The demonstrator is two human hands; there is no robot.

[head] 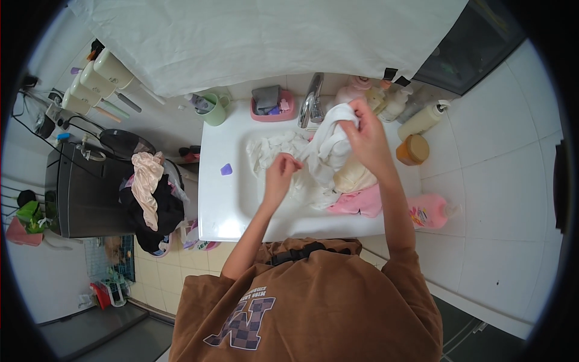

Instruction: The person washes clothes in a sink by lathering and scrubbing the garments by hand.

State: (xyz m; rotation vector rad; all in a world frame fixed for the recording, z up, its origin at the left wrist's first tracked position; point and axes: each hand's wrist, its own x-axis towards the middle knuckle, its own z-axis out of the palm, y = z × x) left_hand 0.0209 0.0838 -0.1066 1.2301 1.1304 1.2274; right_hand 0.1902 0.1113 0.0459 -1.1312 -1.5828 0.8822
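Note:
My right hand (367, 135) is raised over the white sink (221, 199) and grips a bunched white cloth (326, 135), which hangs down into the basin. Lower and to the left, my left hand (279, 175) has its fingers curled beside that cloth. Whether they pinch its edge, I cannot tell. Another white fabric piece (276, 145) lies crumpled in the basin behind my left hand. Toward the right of the basin are a cream-coloured cloth (353, 176) and a pink cloth (357, 202), the pink one partly behind my right forearm.
A chrome faucet (310, 102) stands at the back, beside a pink tray (272, 116) and a green cup (214, 113). Pump bottles (420, 120), an orange jar (412, 150) and a pink bottle (427, 211) line the right side. Clothes (148, 190) are heaped at left.

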